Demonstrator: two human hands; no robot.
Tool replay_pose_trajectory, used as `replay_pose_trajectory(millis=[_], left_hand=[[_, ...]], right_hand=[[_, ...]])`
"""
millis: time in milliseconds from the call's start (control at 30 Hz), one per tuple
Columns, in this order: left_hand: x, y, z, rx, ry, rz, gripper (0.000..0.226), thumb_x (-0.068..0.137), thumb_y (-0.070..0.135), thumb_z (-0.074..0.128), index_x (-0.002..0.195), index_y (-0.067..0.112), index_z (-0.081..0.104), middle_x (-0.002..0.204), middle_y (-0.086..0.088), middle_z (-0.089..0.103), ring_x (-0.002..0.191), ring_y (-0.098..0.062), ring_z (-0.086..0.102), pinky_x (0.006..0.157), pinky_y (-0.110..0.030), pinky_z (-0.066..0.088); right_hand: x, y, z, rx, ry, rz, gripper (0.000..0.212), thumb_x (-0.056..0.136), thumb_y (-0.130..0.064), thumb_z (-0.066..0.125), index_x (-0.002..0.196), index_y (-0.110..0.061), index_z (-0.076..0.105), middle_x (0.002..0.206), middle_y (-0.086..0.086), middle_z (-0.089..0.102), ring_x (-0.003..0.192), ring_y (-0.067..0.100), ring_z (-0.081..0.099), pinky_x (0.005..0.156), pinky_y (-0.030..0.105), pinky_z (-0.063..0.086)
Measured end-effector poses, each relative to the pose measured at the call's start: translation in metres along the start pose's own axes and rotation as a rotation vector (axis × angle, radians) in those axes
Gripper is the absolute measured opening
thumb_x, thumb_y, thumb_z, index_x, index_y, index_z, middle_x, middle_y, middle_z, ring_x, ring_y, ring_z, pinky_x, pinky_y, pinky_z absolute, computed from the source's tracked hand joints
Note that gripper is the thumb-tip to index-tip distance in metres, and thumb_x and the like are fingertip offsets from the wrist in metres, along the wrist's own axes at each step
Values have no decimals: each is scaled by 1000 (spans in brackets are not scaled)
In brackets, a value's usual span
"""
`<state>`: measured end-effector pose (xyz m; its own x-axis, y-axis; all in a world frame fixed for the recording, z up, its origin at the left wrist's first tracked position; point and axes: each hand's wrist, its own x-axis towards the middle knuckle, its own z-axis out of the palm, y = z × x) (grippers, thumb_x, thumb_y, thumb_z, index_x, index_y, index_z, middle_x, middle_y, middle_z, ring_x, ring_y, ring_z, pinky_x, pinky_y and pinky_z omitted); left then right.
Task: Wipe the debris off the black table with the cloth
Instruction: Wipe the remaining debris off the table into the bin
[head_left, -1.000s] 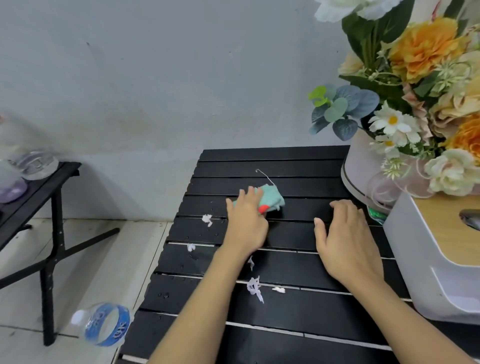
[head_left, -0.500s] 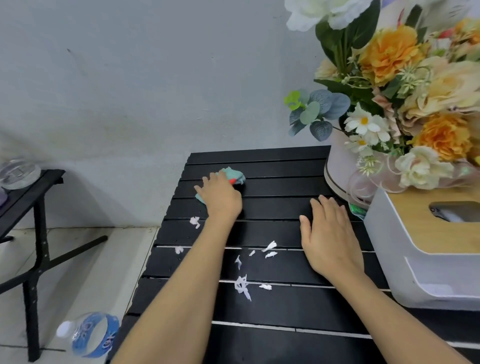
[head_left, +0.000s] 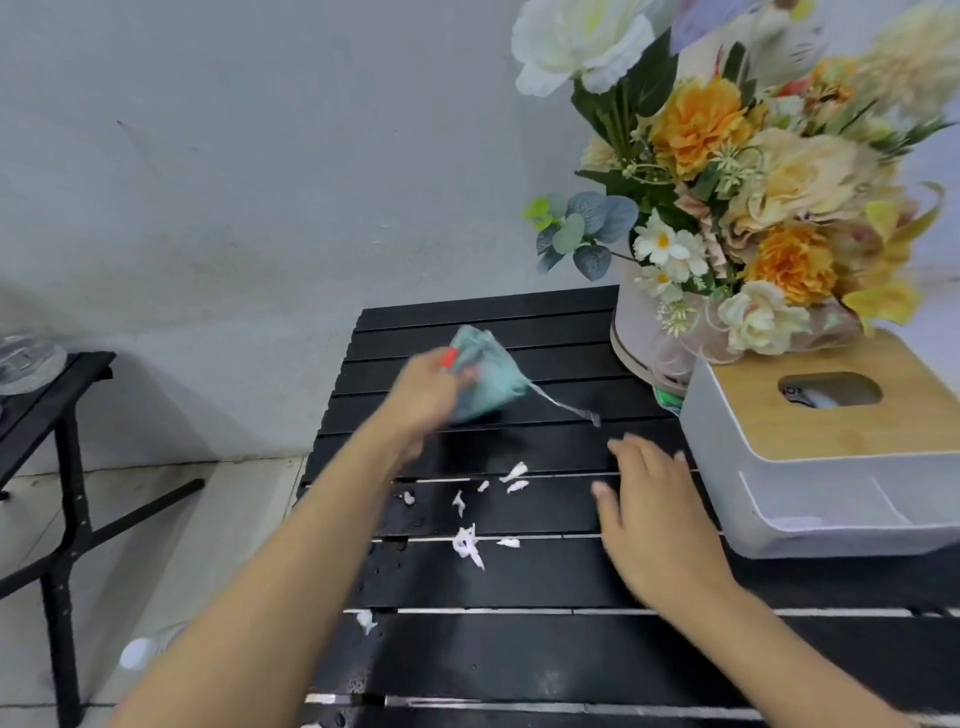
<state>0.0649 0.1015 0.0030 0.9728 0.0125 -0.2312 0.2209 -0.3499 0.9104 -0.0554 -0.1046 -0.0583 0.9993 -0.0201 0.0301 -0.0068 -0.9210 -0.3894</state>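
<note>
Grips bunched cloth (head_left: 485, 382) in blurred left hand (head_left: 426, 389) over far slats of black table (head_left: 519, 670), seemingly poised for a sweep. Rests right hand (head_left: 649, 501) flat, fingers straight, likely bracing the table; notes debris (head_left: 467, 543) between both arms, unwiped

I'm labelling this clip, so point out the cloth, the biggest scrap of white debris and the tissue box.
cloth (head_left: 491, 382), head view, on its bunched teal middle.
biggest scrap of white debris (head_left: 466, 543), head view, on its crumpled centre.
tissue box (head_left: 753, 415), head view, on the wooden lid, left of the slot.
</note>
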Motion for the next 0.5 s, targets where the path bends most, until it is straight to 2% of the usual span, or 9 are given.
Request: replay_pose_trajectory(millis=[33,100,167,233,300,400,433,500], left_hand=[[11,-3,-3,100,98,40,20,92,12,51,102,20,66,93,-3,66,85,-28,57,76,-34,46],[27,-13,6,346,155,127,29,93,13,49,118,20,63,113,-5,66,106,-31,57,92,-36,42],[30,-31,28,596,121,197,41,91,4,46,130,16,55,130,-10,56,126,-34,45,109,-42,28],[15,-47,49,770,114,295,56,87,-4,43,140,13,43,142,-13,43,136,-37,31,115,-49,13],[-17,-58,64,786,77,393,64,84,-7,43,144,14,36,149,-11,34,141,-32,24,118,-44,5],[-81,-67,76,659,-69,480,59,92,-3,43,146,20,36,154,-3,30,145,-19,19,118,-30,-5],[-94,-63,73,586,-142,469,54,94,0,45,142,23,41,152,-1,36,143,-16,25,119,-28,0],[-97,-44,55,399,-323,351,41,94,5,51,127,28,58,132,8,59,127,-10,49,115,-26,25]], right_hand=[[-19,3,3,-74,-22,14,56,100,-40,31,147,-11,33,155,6,32,145,24,25,121,39,8],[-47,6,11,-197,-23,28,68,97,-53,21,149,-11,34,156,5,31,145,23,27,118,41,11],[-57,10,18,-243,8,20,69,97,-54,21,147,-10,36,155,6,34,144,23,30,115,47,14],[-54,10,21,-249,29,19,69,96,-54,23,148,-9,33,156,7,31,145,23,27,115,50,15],[-52,9,23,-261,39,22,70,96,-53,22,148,-7,32,156,7,30,146,23,26,115,52,16],[-55,9,22,-281,14,16,70,96,-51,20,147,-5,34,155,10,31,145,24,27,115,54,18],[-55,9,22,-281,16,16,70,96,-51,20,147,-5,34,155,10,31,145,25,27,115,54,19],[-54,9,21,-277,24,16,70,96,-52,18,148,-5,33,156,10,30,146,25,26,115,54,18]])
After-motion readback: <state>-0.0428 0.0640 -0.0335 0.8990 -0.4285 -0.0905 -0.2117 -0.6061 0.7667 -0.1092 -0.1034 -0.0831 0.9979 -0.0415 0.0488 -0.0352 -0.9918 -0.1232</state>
